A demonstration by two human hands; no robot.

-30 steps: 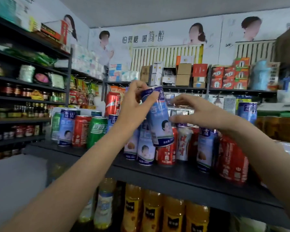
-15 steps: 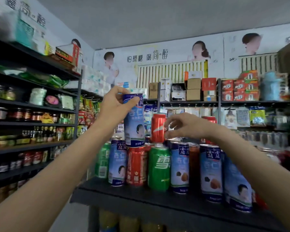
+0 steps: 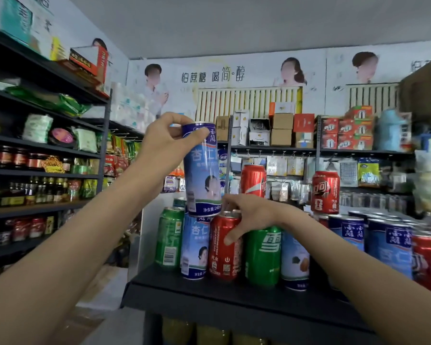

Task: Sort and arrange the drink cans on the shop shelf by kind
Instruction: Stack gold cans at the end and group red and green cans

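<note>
Left hand (image 3: 167, 140) grips blue can (image 3: 201, 170) by its top, above shelf (image 3: 234, 295); right hand (image 3: 249, 215) grasps red can (image 3: 224, 247).

The blue can (image 3: 202, 170) was glossy printed metal, sheen down its side. The red can (image 3: 224, 247) and green can (image 3: 263, 255) shone likewise. The shelf (image 3: 209, 297) looked matt black, smooth. Cardboard boxes (image 3: 281, 131) behind were dull brown paperboard.

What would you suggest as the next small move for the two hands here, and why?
Probably lift the red can out with the right hand: it stands beside a blue can, and the left hand holds a matching blue can just above them.
</note>
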